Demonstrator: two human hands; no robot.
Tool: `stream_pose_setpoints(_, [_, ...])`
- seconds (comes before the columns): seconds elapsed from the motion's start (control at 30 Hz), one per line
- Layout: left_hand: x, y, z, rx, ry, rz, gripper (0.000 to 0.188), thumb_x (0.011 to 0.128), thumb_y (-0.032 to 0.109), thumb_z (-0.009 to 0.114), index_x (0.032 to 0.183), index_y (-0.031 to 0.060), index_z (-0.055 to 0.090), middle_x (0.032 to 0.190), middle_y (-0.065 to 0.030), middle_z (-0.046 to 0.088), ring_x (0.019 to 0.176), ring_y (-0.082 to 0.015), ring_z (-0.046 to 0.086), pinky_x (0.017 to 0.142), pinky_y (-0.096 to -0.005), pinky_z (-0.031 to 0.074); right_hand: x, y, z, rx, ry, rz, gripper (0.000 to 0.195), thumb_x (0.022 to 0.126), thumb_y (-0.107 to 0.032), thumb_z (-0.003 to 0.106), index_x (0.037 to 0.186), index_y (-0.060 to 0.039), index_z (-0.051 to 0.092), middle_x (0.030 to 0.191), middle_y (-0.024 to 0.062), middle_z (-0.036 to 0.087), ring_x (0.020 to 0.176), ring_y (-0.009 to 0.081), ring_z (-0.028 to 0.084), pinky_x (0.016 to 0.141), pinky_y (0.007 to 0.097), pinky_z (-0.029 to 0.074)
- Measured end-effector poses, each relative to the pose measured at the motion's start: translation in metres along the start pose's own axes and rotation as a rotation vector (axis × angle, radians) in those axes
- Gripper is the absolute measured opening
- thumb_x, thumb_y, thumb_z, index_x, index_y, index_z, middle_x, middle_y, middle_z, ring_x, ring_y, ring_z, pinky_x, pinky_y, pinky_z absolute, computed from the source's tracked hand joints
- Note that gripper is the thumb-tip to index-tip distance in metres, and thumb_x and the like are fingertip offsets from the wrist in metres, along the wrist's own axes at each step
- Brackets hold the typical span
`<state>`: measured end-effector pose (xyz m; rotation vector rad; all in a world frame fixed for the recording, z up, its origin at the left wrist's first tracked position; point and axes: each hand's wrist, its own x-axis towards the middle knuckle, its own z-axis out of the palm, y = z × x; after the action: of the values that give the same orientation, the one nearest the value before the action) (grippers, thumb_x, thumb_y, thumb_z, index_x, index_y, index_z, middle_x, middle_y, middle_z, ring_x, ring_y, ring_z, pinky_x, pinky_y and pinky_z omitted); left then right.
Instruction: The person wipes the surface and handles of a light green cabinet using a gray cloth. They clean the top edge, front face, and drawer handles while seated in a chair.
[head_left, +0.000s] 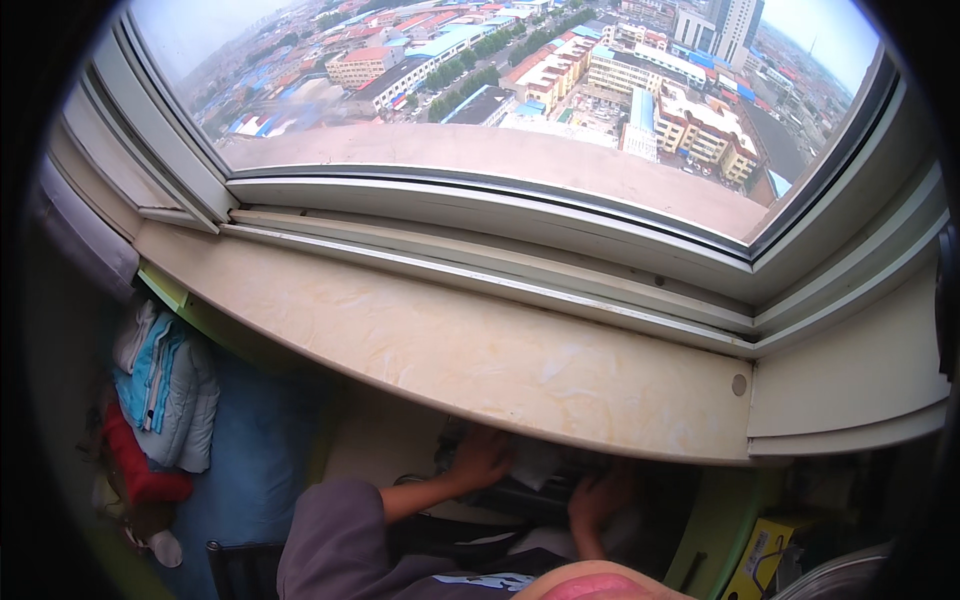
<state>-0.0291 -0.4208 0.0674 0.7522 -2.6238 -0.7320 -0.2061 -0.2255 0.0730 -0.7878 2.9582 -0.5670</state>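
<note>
Both hands reach into the shadow just below the inner edge of a marbled windowsill (510, 360). My left hand (480, 459) lies against a dark, bulky object (525, 499) that could be a bag or a case. My right hand (600, 499) rests at the right end of the same object. A pale, crumpled piece (535, 471), perhaps plastic or paper, sits between the two hands. Fingertips of both hands are lost in the dark, so any grip cannot be made out.
Folded clothes (180, 405) and a red cloth (146, 457) lie on blue bedding (251, 435) at left. A dark chair frame (240, 570) stands near my left sleeve. At right are a green cabinet panel (720, 525) and a yellow box (759, 559). The window frame (487, 202) spans above.
</note>
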Motion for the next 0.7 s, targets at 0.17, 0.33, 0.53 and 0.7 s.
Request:
stream_pose_setpoints(0.17, [0.004,0.007,-0.011,-0.054,0.036,0.027,0.044,0.088,0.027,0.071,0.125,0.0032,0.063,0.137,-0.0211,0.054,0.129,-0.045,0.05,0.108,-0.0557,0.044,0.001,-0.004,-0.005,0.045,0.042,-0.036,0.068,0.09,-0.017,0.062,0.152,0.0018,0.042,0.159,0.0328,0.038,0.147,0.0498,0.037,0.123,0.0571,0.027])
stream_pose_setpoints(0.33, [0.005,0.009,-0.017,-0.089,0.061,0.05,0.043,0.086,0.023,0.073,0.122,0.0033,0.064,0.14,-0.0181,0.055,0.13,-0.0433,0.051,0.108,-0.0536,0.045,0.001,-0.008,-0.011,0.105,0.056,-0.06,0.07,0.088,-0.013,0.065,0.154,-0.0006,0.043,0.157,0.0295,0.042,0.146,0.0462,0.039,0.123,0.0541,0.027])
stream_pose_setpoints(0.53, [0.002,0.001,-0.004,-0.119,0.067,0.029,0.04,0.084,0.024,0.073,0.117,0.0044,0.065,0.14,-0.0157,0.057,0.131,-0.0404,0.052,0.106,-0.0511,0.048,-0.002,-0.008,-0.006,0.1,0.044,-0.031,0.071,0.087,-0.015,0.068,0.153,-0.0029,0.044,0.156,0.0291,0.043,0.146,0.0452,0.04,0.123,0.0542,0.028])
stream_pose_setpoints(0.7, [0.0,-0.003,-0.002,-0.105,0.053,0.04,0.039,0.085,0.026,0.072,0.118,0.0066,0.067,0.142,-0.0137,0.058,0.131,-0.0378,0.054,0.103,-0.051,0.05,-0.001,-0.003,-0.002,0.141,0.099,-0.057,0.072,0.087,-0.019,0.069,0.152,-0.0034,0.045,0.154,0.0286,0.045,0.144,0.0456,0.04,0.121,0.0548,0.029])
